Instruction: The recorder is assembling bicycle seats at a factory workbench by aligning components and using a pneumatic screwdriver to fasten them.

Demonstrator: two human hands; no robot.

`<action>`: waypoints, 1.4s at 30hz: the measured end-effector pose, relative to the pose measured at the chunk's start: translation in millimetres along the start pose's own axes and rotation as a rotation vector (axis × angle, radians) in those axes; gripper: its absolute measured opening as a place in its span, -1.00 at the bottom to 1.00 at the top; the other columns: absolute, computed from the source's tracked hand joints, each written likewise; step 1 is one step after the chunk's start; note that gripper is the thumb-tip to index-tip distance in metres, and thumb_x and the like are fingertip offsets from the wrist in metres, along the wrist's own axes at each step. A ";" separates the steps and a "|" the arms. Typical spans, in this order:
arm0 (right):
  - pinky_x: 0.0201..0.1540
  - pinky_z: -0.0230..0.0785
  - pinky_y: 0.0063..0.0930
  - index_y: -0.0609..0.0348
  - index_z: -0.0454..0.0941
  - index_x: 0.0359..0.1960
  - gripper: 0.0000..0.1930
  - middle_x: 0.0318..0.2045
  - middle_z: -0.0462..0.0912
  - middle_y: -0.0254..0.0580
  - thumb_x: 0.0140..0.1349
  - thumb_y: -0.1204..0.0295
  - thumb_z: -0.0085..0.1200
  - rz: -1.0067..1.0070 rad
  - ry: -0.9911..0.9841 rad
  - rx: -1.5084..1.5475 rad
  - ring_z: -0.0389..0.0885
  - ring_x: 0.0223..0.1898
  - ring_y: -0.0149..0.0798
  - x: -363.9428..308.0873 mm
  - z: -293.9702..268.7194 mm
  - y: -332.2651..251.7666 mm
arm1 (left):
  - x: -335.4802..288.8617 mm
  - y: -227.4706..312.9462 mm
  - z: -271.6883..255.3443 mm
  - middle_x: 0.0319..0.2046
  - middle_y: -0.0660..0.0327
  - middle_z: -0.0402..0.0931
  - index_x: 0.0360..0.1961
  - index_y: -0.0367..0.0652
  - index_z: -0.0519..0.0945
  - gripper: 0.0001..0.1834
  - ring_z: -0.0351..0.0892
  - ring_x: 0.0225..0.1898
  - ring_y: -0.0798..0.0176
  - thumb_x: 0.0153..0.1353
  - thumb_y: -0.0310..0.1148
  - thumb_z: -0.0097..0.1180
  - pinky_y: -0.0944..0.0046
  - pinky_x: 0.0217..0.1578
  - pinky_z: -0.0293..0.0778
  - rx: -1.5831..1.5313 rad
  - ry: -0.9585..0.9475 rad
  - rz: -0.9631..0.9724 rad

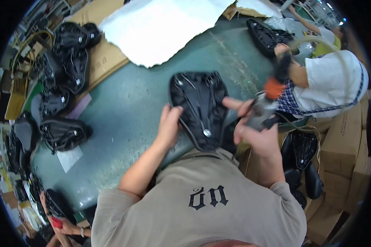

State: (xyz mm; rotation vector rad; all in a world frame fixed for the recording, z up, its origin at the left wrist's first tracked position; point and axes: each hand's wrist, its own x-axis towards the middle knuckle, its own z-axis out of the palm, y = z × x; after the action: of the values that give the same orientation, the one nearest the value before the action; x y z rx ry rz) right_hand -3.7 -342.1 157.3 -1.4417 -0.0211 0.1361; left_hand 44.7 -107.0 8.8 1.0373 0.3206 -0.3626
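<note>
A black bicycle saddle (198,103) lies with its underside up, its broad end away from me and its narrow nose against my shirt. My left hand (169,123) grips the saddle's left edge, thumb on top. To the right, my right hand (255,131) is closed round a blurred hand-held air tool (261,111) with a grey body and an orange part. One finger of that hand stretches toward the saddle's right edge; whether it touches I cannot tell. Motion smears the tool's tip.
Several black saddles (64,133) crowd the left side of the green table (123,107). White sheeting (160,31) covers its far part. A co-worker (334,84) stands close on the right, near another saddle (268,37). Cardboard boxes (342,144) and an open carton of saddles (303,150) stand lower right.
</note>
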 end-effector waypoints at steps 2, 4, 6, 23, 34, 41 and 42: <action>-0.42 0.54 -0.44 0.31 0.37 -0.04 -0.65 0.18 0.58 0.43 0.12 0.73 0.09 -0.266 -0.048 0.093 0.67 -0.51 -0.35 12.0 -4.2 -3.9 | 23.8 -22.3 -25.7 0.02 0.03 0.57 0.18 -0.37 0.41 -0.55 0.49 0.09 0.26 0.36 -0.32 0.03 0.17 0.16 0.46 -0.060 0.107 0.227; -0.35 0.55 -0.24 0.24 0.35 0.03 -0.64 0.06 0.57 0.31 0.20 0.59 0.12 -0.485 -0.060 0.094 0.58 -0.53 -0.25 22.3 -2.4 -10.3 | 35.3 -10.5 -30.8 -0.02 -0.17 0.62 0.13 -0.46 0.37 -0.50 0.71 -0.01 0.05 0.39 -0.21 0.03 0.11 0.00 0.61 0.599 0.299 0.510; -0.29 0.57 -0.22 0.21 0.33 0.04 -0.64 -0.04 0.56 0.18 0.24 0.63 0.13 -0.542 -0.078 0.133 0.59 -0.48 -0.24 35.4 0.2 -4.6 | 30.0 20.0 -16.9 -0.16 -0.23 0.64 0.15 -0.54 0.25 -0.43 0.80 -0.31 0.01 0.38 -0.25 0.11 0.14 -0.34 0.73 0.519 0.171 0.044; -0.21 0.65 -0.31 0.14 0.31 0.03 -0.59 -0.18 0.55 0.03 0.22 0.77 0.12 -0.580 -0.340 -0.097 0.63 -0.36 -0.26 86.5 26.2 45.0 | 26.0 -6.7 -6.1 -0.28 -0.15 0.70 0.30 -0.56 0.06 -0.24 0.76 -0.50 0.05 0.29 -0.34 0.19 0.15 -0.49 0.70 0.461 0.230 0.221; -0.22 0.61 -0.24 0.18 0.43 -0.18 -0.72 -0.39 0.62 -0.09 0.17 0.78 0.15 -0.487 -0.451 -0.001 0.64 -0.41 -0.23 95.1 33.3 48.3 | 24.5 -11.3 -10.9 -0.28 -0.11 0.70 0.42 -0.62 -0.06 -0.08 0.75 -0.48 0.09 0.31 -0.26 0.18 0.14 -0.39 0.66 0.451 0.228 0.238; -0.28 0.61 -0.28 0.20 0.47 -0.21 -0.74 -0.41 0.65 -0.12 0.14 0.76 0.21 -0.530 -0.555 -0.065 0.68 -0.37 -0.21 91.8 34.0 48.6 | 31.7 -14.4 -12.0 -0.22 -0.33 0.68 0.41 -0.55 0.08 -0.19 0.72 -0.17 -0.37 0.33 -0.23 0.11 -0.16 -0.09 0.63 0.795 0.274 0.397; -0.26 0.61 -0.30 0.20 0.48 -0.19 -0.73 -0.41 0.66 -0.13 0.14 0.76 0.21 -0.515 -0.511 -0.041 0.68 -0.36 -0.22 88.7 36.5 49.9 | 31.5 -10.6 -9.7 -0.20 -0.36 0.67 0.39 -0.50 0.17 -0.25 0.68 -0.11 -0.45 0.32 -0.24 0.09 -0.21 -0.05 0.60 0.865 0.296 0.451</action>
State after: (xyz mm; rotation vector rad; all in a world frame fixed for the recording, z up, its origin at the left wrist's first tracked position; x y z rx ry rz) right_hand 76.8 -290.6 106.6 -1.3662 -0.8100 0.0765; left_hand 67.5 -107.7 -17.3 1.9759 0.1772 0.0911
